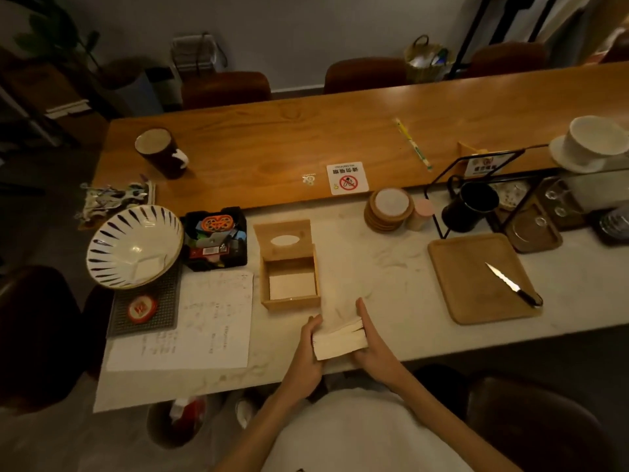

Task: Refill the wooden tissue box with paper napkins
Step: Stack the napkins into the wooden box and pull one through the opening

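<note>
The stack of paper napkins [338,340] sits low in the middle of the frame, at the near edge of the pale desk [391,267], squeezed between both hands. Its long axis runs roughly left to right with a slight tilt, the right end a little higher in the frame, and the layered edges face the camera. The left hand [306,349] is cupped against the stack's left end, fingers curled around it; the right hand [372,342] is pressed flat along the right end, thumb stretched upward over the top of the pile. A long pale strip of napkin seems to reach from the stack toward the upper part of the frame, though it blends with the desk.

Just above and left of the hands stands the wooden tissue box [289,284], open, with a thin layer of white paper on its floor. Its lid [283,238], with an oval slot, leans back at the far side, toward the top of the frame.

Left of the box lies a printed sheet [204,321], and above that a black tray of small items [215,238] and a striped bowl [134,247]. To the right a wooden tray [476,284] carries a knife [510,284] lying diagonally, its tip toward the upper left. A stack of coasters [388,210] stands further up.
</note>
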